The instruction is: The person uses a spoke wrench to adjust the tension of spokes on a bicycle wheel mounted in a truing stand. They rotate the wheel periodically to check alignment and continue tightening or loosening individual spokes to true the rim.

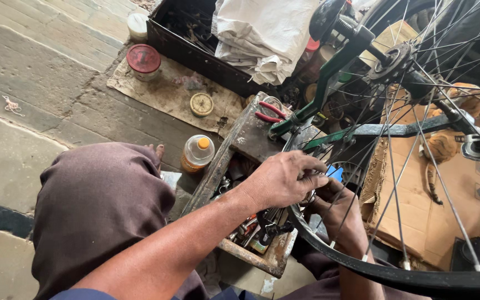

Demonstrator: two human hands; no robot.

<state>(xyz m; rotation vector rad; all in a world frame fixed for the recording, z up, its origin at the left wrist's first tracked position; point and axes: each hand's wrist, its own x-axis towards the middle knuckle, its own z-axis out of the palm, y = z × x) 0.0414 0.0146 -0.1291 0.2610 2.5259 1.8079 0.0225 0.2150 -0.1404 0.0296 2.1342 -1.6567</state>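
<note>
Both hands meet at the rim of the bicycle wheel (395, 272). Left hand (281, 180) is curled over the rim with fingers pinched narrow on something small, hidden from view. Right hand (337, 208) reaches from below between the spokes (395, 194); I cannot tell its grip. Beside them an open wooden toolbox (223, 161) keeps tools near, with red pliers (270, 112) and an oil bottle (198, 153).

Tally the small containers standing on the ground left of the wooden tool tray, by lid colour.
Red-lidded jar: 1
White-lidded tub: 1
Round yellowish tin: 1
Orange-capped bottle of amber liquid: 1
Total: 4

The left hand and right hand are both at the bicycle wheel rim, away from all four.
</note>
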